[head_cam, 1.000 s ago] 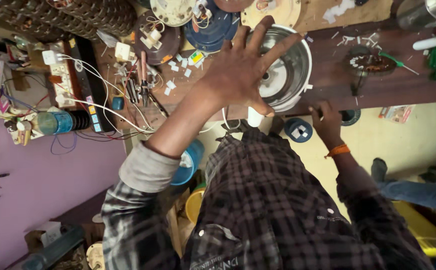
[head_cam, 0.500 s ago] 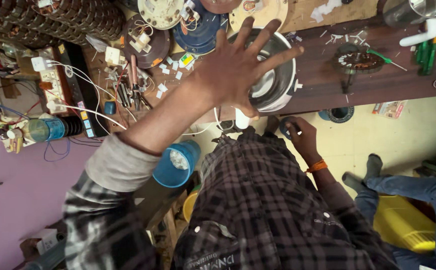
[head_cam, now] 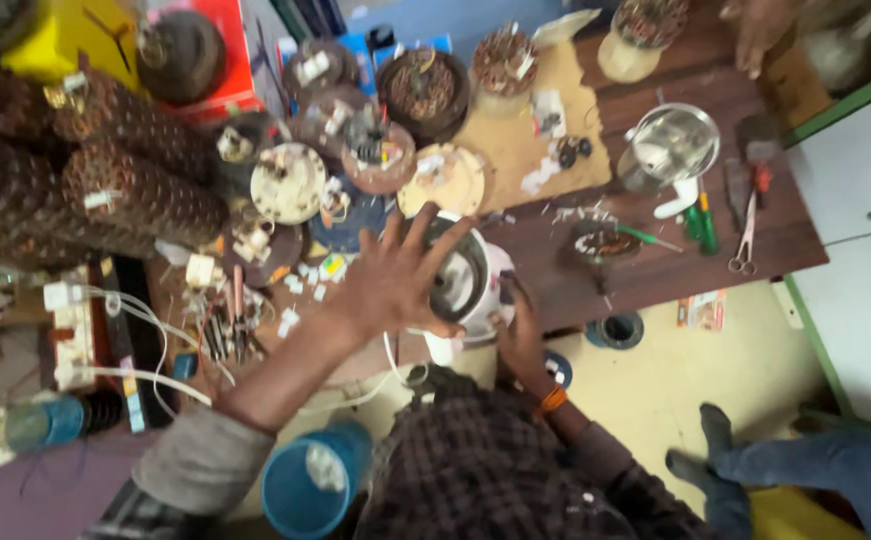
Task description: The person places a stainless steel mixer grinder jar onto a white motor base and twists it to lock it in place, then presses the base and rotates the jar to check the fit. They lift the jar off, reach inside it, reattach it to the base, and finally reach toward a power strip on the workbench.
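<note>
White housing [head_cam: 475, 285], left hand [head_cam: 395, 285] now nearer bench edge.

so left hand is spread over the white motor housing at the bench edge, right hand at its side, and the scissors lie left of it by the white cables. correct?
One thing is wrong: the scissors lie to the right of the white motor housing, near the bench's right end. The head view shows this. The left hand is spread over the housing, and the right hand is at its side.
</note>
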The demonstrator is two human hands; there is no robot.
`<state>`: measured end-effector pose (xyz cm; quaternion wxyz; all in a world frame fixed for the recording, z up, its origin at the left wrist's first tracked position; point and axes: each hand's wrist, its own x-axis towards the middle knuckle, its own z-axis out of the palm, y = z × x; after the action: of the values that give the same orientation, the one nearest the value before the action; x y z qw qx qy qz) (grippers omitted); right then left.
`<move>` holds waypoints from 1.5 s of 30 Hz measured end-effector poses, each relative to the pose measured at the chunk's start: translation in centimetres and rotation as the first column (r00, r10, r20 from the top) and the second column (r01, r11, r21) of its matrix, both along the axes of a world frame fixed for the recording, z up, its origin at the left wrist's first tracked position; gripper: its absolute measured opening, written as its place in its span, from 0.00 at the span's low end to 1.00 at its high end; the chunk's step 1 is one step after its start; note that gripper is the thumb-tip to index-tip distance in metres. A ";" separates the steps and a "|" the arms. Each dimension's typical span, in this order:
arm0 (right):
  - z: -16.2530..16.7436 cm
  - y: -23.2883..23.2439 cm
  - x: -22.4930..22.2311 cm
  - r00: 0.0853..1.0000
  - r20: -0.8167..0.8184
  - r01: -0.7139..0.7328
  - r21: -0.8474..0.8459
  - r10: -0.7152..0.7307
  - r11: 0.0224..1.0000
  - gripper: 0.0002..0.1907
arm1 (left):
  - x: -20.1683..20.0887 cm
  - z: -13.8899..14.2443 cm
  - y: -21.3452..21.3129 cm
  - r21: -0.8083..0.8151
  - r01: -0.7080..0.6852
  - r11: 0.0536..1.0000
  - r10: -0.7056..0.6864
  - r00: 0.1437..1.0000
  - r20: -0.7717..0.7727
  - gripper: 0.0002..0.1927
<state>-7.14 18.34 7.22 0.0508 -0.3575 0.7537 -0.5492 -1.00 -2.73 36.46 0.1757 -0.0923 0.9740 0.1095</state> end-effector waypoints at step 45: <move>7.5 2.9 -2.4 0.519 0.774 -0.310 -0.224 0.362 0.924 0.38 | 11.7 9.3 1.9 0.734 -0.346 0.585 0.630 0.763 -0.143 0.76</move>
<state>-9.53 21.25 14.72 0.4797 -0.2108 0.5490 -0.6512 10.70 -0.86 45.78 -0.0385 -0.2691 0.8150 0.5117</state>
